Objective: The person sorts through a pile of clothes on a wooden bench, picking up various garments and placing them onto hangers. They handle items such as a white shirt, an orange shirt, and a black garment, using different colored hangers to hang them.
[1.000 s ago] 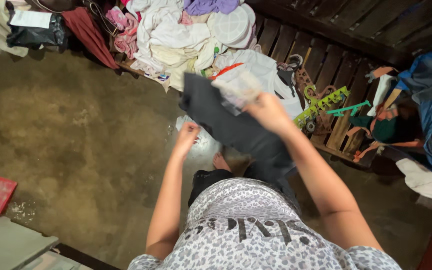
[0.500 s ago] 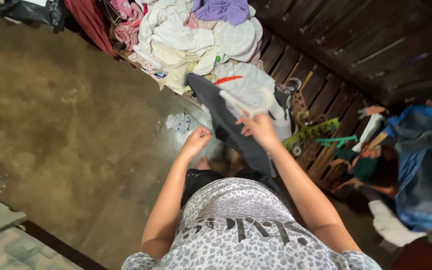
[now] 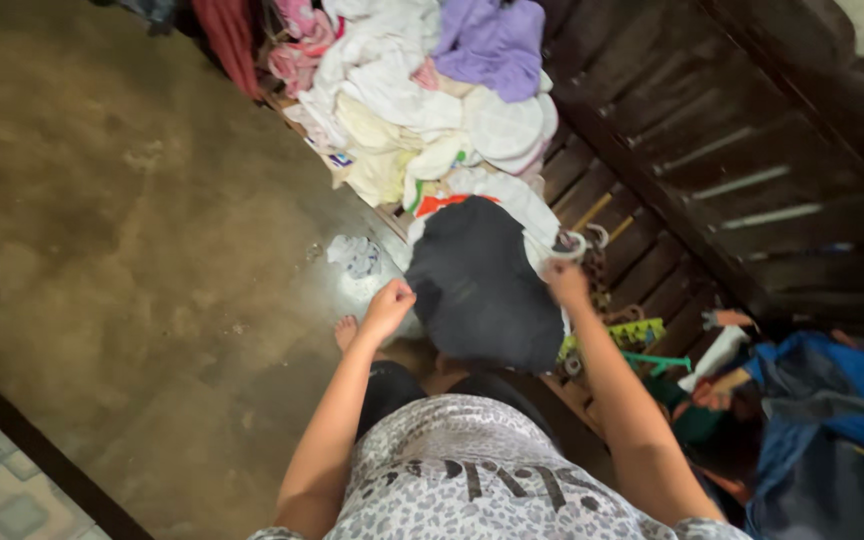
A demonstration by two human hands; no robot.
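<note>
We hold a dark garment spread in front of us above the wooden slatted bench, our left hand clenched on its left edge, our right hand pinching its right edge. Behind it lies a heap of pale laundry.

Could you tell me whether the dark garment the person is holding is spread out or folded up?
Spread out: the dark garment hangs open between the left hand and right hand, each gripping an upper edge.
</note>
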